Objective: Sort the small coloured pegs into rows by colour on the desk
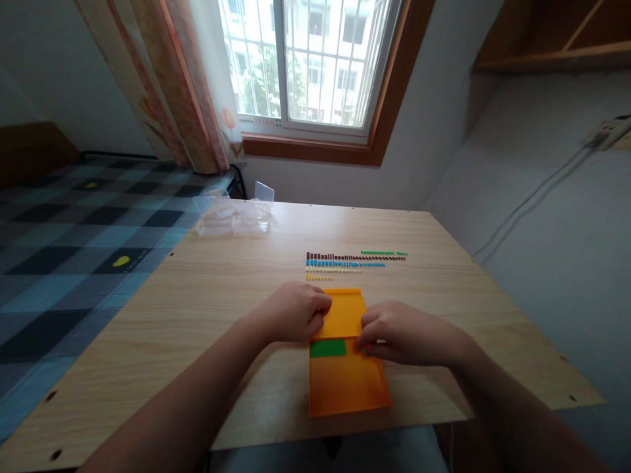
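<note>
A shallow orange tray lies in front of me, with a raised bar between its near and far parts. Solid green pieces fill a strip along the left of the near part, just below the bar. Curled over the tray's left edge, my left hand is closed, and its fingertips hide whatever may be in them. At the right end of the bar, the fingers of my right hand pinch together over a small green piece, mostly covered by them.
Beyond the tray, rows of small brown pieces, blue pieces, yellow pieces and green pieces line the wooden table. Clear plastic boxes stand at the back left. A checked bed adjoins the table.
</note>
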`<action>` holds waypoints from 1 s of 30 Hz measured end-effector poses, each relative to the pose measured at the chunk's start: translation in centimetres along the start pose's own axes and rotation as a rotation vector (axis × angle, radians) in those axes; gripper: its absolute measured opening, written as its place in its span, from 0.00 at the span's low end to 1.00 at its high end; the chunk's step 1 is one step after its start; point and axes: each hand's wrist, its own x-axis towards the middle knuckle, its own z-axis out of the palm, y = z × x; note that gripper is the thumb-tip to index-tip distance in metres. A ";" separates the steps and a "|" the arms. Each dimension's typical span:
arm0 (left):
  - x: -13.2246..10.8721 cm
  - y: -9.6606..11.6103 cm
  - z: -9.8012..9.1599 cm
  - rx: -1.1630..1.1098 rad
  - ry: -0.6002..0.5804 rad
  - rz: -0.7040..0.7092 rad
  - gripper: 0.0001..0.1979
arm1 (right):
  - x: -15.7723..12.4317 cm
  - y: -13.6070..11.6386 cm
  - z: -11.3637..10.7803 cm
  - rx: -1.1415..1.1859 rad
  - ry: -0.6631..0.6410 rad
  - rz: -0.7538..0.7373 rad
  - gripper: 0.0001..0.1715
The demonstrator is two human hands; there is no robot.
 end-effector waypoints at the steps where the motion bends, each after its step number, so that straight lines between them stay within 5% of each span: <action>1: 0.0 0.3 -0.1 -0.006 -0.036 -0.002 0.06 | 0.2 -0.1 0.5 -0.046 -0.017 0.006 0.11; 7: -0.1 0.9 -0.2 -0.026 -0.119 -0.045 0.10 | 0.9 0.0 2.3 -0.192 -0.048 -0.002 0.11; 14: -0.1 0.6 -0.3 -0.045 -0.144 -0.065 0.09 | -0.4 0.7 2.0 -0.127 0.051 0.017 0.13; 30: 0.3 1.1 0.7 -0.205 -0.215 -0.001 0.17 | -0.1 0.6 2.4 -0.113 0.020 0.047 0.13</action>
